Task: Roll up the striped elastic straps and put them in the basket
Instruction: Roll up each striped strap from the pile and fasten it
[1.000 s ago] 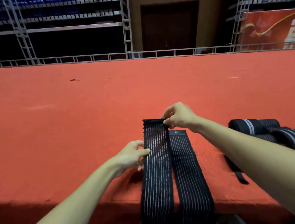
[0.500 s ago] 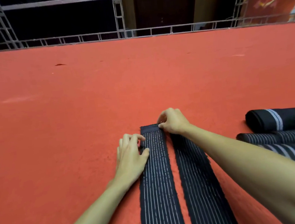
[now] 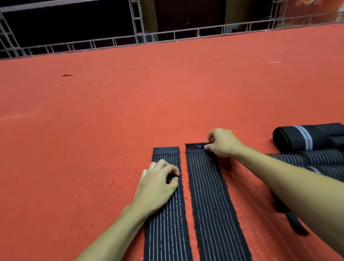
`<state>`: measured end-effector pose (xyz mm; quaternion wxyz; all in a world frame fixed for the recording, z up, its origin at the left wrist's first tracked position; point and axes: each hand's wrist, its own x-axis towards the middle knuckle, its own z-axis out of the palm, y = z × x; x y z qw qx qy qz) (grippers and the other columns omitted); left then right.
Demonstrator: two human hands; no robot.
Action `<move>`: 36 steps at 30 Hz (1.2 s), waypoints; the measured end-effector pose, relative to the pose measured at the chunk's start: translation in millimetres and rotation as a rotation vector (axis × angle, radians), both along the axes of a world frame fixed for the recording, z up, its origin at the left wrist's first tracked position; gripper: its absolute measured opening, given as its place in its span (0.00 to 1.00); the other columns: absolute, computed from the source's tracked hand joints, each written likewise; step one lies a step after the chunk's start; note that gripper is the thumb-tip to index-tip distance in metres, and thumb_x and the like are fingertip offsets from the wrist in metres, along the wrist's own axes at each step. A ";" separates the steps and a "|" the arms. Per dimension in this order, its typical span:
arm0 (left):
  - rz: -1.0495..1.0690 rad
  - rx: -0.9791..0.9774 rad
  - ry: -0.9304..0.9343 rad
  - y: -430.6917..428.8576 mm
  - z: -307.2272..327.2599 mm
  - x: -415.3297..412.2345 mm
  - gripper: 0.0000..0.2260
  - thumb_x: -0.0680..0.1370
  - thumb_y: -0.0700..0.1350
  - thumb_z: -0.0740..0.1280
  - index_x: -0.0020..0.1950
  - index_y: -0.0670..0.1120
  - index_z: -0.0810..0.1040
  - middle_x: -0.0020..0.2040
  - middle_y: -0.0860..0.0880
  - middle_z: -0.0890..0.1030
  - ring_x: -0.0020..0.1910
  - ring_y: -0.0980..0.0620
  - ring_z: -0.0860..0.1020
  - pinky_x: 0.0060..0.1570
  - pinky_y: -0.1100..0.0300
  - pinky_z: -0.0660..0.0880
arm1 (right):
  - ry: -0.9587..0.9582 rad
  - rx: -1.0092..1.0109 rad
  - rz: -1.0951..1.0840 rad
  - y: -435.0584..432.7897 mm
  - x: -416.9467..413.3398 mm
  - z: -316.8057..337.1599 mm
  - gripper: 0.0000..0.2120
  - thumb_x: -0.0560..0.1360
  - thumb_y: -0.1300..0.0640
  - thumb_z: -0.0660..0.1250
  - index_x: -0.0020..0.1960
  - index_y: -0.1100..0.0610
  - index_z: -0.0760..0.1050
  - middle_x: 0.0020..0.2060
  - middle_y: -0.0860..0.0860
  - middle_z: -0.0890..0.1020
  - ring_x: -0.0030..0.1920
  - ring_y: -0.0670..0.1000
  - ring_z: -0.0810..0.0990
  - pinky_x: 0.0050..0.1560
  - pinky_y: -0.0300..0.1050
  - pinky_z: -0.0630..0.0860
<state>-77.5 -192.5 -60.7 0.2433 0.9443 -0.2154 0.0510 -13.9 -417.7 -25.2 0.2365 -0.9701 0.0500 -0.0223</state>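
Observation:
Two black elastic straps with thin white stripes lie flat side by side on the red carpeted surface, running from the near edge away from me. My left hand (image 3: 158,185) rests on the left strap (image 3: 167,230) with curled fingertips pressing its right edge. My right hand (image 3: 222,143) pinches the far end of the right strap (image 3: 213,210) at its dark end patch. No basket is in view.
A pile of rolled and loose striped straps (image 3: 318,150) lies at the right, with a black tail (image 3: 293,221) trailing toward me. The red carpet (image 3: 103,115) stretches far ahead to a metal rail (image 3: 158,36).
My right hand has moved from the left strap's far end to the right strap's far end. My left hand has shifted onto the left strap. The camera has tilted down.

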 end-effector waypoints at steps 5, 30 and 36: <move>0.010 0.009 0.166 -12.5 25.6 2.9 0.17 0.75 0.48 0.67 0.64 0.54 0.72 0.58 0.54 0.73 0.61 0.56 0.71 0.63 0.56 0.64 | -0.179 0.492 0.023 9.5 -35.5 40.2 0.04 0.73 0.61 0.71 0.40 0.54 0.78 0.35 0.51 0.80 0.36 0.49 0.77 0.35 0.41 0.76; -0.320 -1.025 0.826 39.1 108.7 -122.4 0.14 0.78 0.39 0.65 0.64 0.40 0.75 0.54 0.43 0.80 0.49 0.48 0.78 0.45 0.59 0.80 | -0.012 0.888 0.116 66.2 -137.5 113.2 0.02 0.72 0.64 0.72 0.43 0.60 0.79 0.38 0.53 0.81 0.37 0.49 0.76 0.37 0.42 0.71; -0.193 -0.848 0.812 51.3 69.8 -96.9 0.12 0.78 0.41 0.66 0.61 0.43 0.75 0.47 0.47 0.80 0.42 0.49 0.74 0.41 0.56 0.79 | 0.027 0.827 0.152 75.4 -116.0 92.8 0.05 0.74 0.69 0.69 0.42 0.61 0.76 0.38 0.57 0.78 0.33 0.51 0.76 0.30 0.37 0.77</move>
